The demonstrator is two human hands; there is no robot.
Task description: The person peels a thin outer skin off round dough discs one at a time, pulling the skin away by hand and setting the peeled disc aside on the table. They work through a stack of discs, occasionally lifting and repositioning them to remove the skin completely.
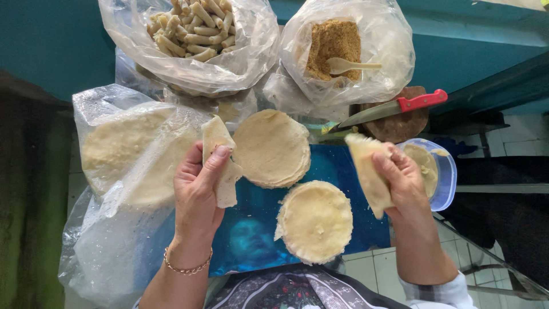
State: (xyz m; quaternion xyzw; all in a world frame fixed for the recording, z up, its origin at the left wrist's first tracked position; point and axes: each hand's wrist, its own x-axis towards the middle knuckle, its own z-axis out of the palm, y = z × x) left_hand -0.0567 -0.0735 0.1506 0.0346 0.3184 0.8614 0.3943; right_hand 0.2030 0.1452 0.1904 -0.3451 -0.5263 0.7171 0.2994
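Dough pieces sit folded in both hands above the blue mat (337, 171). Left hand (197, 189) pinches one dough piece (220, 154); right hand (400, 174) grips another (369, 171). Two stacks of round wrappers (271, 149) lie between them.

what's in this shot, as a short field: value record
left hand: pinches a folded dough sheet
right hand: holds a second dough sheet
mat: blue, bearing two stacks of round sheets, far stack and near stack
left bag: more pale dough
top bags: finished rolls; brown crumb filling with a spoon
knife: red handle, lying on a brown block
tub: clear, by the right hand
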